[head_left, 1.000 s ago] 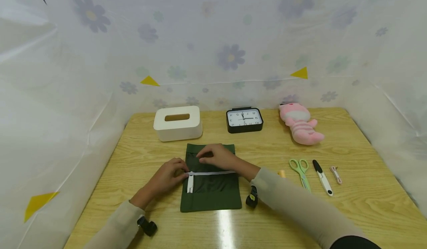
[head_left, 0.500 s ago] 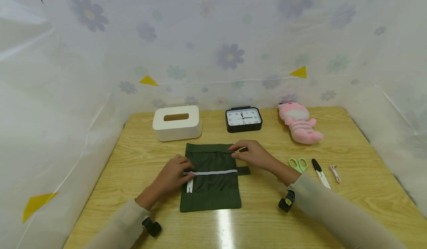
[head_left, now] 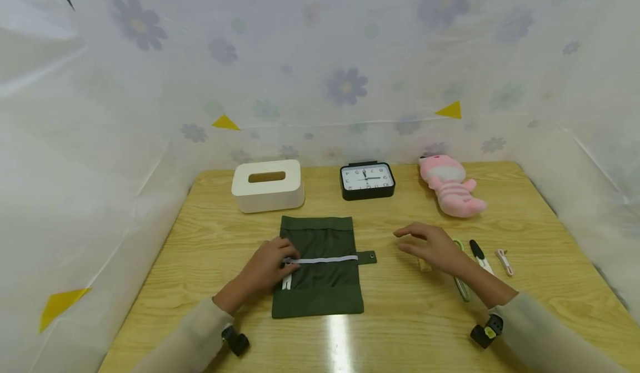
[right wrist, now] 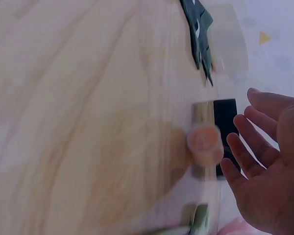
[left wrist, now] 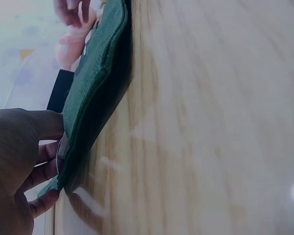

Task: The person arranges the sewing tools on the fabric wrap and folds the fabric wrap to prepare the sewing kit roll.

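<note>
A dark green fabric roll (head_left: 320, 302) lies unrolled on the table, with a white elastic band (head_left: 327, 260) across it and a snap tab at its right. A slim white two-pronged item (head_left: 286, 282) is tucked under the band at the left; its upper end is hidden. My left hand (head_left: 267, 264) rests on the roll's left edge, over the band's end, fingers loosely bent. My right hand (head_left: 435, 249) hovers right of the roll, fingers apart and holding nothing. Close to it stands a small peach-coloured cylinder (right wrist: 205, 144). Green-handled scissors (head_left: 461, 291) are partly hidden under that hand.
Right of the scissors lie a black-and-white capped tool (head_left: 477, 249) and a bundled pale pink cord (head_left: 505, 263). Along the back stand a white tissue box (head_left: 267, 195), a black clock (head_left: 367, 181) and a pink plush toy (head_left: 450, 187). Flower-patterned sheeting surrounds the table (head_left: 225, 206).
My right hand has moved right, from above the roll to near the cylinder and scissors, uncovering the snap tab. My left hand has shifted slightly right over the band's end.
</note>
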Motion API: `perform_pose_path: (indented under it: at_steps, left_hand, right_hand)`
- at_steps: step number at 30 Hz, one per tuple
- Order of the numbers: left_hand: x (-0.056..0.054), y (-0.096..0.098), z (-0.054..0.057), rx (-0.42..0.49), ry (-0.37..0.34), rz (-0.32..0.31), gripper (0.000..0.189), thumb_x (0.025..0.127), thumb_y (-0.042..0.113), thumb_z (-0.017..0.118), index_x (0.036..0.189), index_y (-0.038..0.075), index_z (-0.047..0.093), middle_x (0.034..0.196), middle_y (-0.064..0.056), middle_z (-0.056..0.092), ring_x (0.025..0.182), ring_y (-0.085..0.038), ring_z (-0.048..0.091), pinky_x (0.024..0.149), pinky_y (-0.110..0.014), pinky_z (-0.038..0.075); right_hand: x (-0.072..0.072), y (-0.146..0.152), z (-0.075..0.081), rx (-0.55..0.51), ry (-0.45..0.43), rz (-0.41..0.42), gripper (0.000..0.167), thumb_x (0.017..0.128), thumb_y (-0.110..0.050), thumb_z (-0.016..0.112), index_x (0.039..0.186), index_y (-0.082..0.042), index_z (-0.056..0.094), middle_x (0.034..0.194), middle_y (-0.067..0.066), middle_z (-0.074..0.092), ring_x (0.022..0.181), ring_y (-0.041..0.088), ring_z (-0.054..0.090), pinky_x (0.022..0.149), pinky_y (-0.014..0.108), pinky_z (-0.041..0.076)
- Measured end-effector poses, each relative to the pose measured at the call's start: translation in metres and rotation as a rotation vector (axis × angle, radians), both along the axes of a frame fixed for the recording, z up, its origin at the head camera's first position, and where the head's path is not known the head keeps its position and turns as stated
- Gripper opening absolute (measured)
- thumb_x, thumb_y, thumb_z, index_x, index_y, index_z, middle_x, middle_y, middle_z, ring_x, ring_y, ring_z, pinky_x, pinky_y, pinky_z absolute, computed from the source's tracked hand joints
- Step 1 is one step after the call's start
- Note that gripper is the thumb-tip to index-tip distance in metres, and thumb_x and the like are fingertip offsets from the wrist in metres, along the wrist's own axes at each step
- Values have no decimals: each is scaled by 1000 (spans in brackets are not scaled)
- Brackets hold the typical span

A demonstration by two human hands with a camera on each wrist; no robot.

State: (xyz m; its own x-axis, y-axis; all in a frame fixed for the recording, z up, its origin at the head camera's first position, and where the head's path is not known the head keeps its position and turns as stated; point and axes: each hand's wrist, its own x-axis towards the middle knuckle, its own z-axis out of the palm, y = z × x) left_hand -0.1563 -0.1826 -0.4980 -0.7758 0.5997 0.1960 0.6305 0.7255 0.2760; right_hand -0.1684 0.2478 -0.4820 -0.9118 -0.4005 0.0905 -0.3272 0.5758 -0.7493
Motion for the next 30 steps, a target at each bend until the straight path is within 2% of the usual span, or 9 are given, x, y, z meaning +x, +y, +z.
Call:
perform_pose_path:
  at_steps: [5, 10, 16, 23, 27, 30]
  left_hand:
    - [1, 2, 1, -4, 5, 9, 10, 93, 28, 80, 98, 20, 76, 100, 6, 66, 92, -14, 58, 75, -37, 45]
    - [2, 4, 3, 3, 7, 24, 10, 92, 28, 80, 98, 21, 76, 99, 6, 66, 91, -13, 58, 76, -37, 45]
    - [1, 5, 1, 16, 21, 29, 9, 91, 27, 81, 97, 22, 77, 96, 7, 66, 89, -12, 57, 74, -35, 43]
    - [0, 4, 0, 30, 9, 36, 9, 91, 26, 82, 97, 21, 77, 97, 7, 66, 90, -13, 57, 74, -35, 42]
    - [0, 4, -2, 37, 6, 33, 9, 91, 26, 81, 97, 22, 77, 97, 7, 66, 90, -13, 57, 75, -36, 43]
    - [0, 4, -3, 43, 2, 32, 8, 91, 26, 81, 97, 22, 77, 97, 7, 66, 90, -13, 57, 75, -36, 43]
  right_hand:
    - [10, 21, -4, 91, 64, -18, 37, 96, -29, 75, 128, -10, 71, 126, 7, 70, 122, 37, 63, 99, 59, 50]
    - [16, 34, -7, 143, 94, -18, 42, 95, -32, 77, 130, -11, 70, 128, 7, 69, 120, 34, 64, 96, 55, 52]
    - [23, 44, -5, 203, 113, 7, 50, 90, -36, 80, 132, -11, 69, 132, 12, 68, 123, 38, 62, 97, 56, 52]
    - [26, 47, -2, 224, 102, 32, 58, 86, -43, 82, 133, -10, 68, 138, 18, 63, 128, 42, 58, 99, 58, 49]
    - [27, 47, -2, 233, 95, 42, 56, 86, -44, 81, 131, -12, 70, 140, 20, 61, 130, 43, 56, 100, 59, 48]
    - [27, 47, -2, 235, 103, 55, 49, 87, -44, 81, 125, -14, 73, 139, 21, 61, 130, 44, 55, 100, 60, 48]
